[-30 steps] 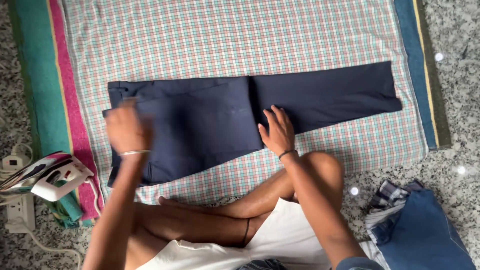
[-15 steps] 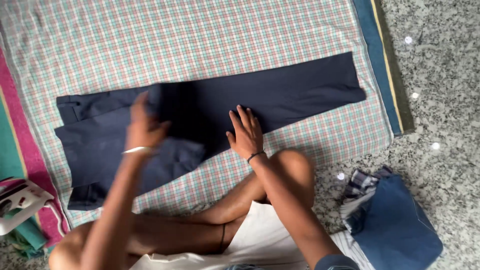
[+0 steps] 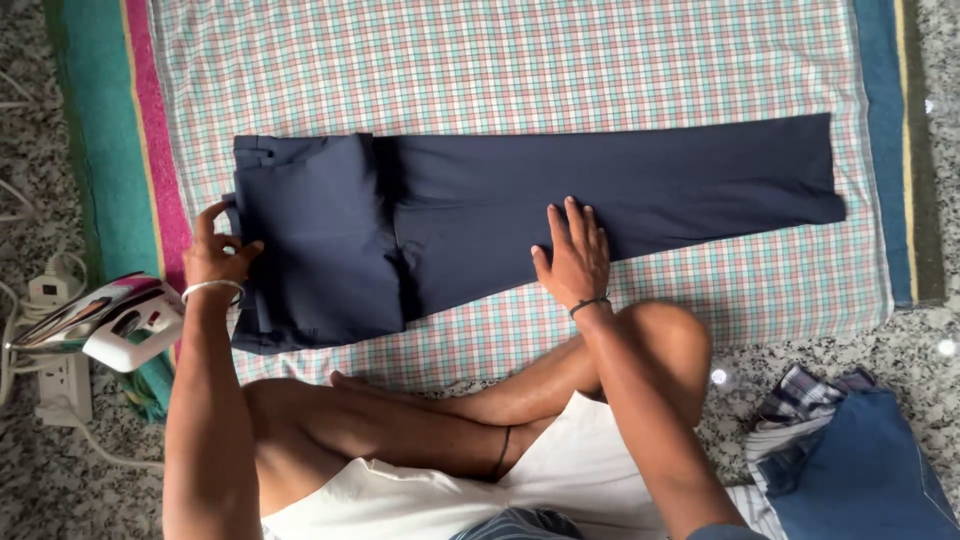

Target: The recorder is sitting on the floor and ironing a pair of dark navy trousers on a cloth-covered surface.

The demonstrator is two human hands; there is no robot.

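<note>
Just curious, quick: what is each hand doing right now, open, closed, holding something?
Left hand: fingers curled on the waist edge of the navy trousers.
Right hand: open, pressed flat on the trousers, holding nothing.

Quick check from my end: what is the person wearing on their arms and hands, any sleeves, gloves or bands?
Both arms are bare to the edge of the picture, with no sleeves or gloves. The left hand has a thin, light metallic bangle round its wrist. The right hand has a thin dark band round its wrist. I can make out no rings or markings.
</note>
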